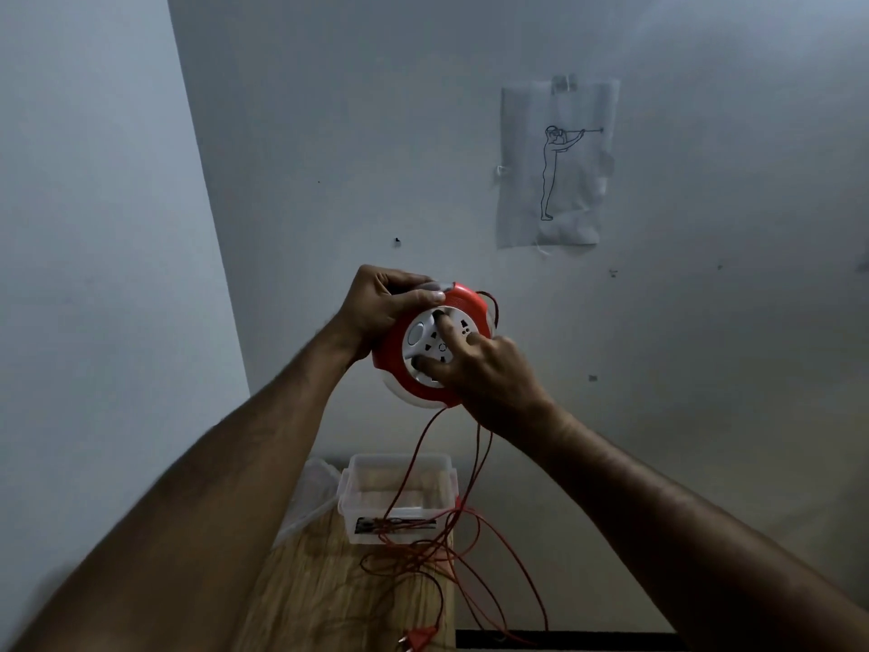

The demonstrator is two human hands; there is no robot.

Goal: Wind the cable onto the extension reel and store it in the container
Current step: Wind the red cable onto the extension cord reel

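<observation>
Hands on reel (463, 301): L hand (388, 308) grips rim, R hand (491, 376) pinches white hub; red cable (414, 463) hangs to desk (324, 585) by container (399, 459).

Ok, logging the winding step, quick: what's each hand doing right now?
Left hand: closed, gripping the edge of the extension reel.
Right hand: closed, finger and thumb pinching its white hub.

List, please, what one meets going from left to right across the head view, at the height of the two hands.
left hand → extension reel → right hand
</observation>
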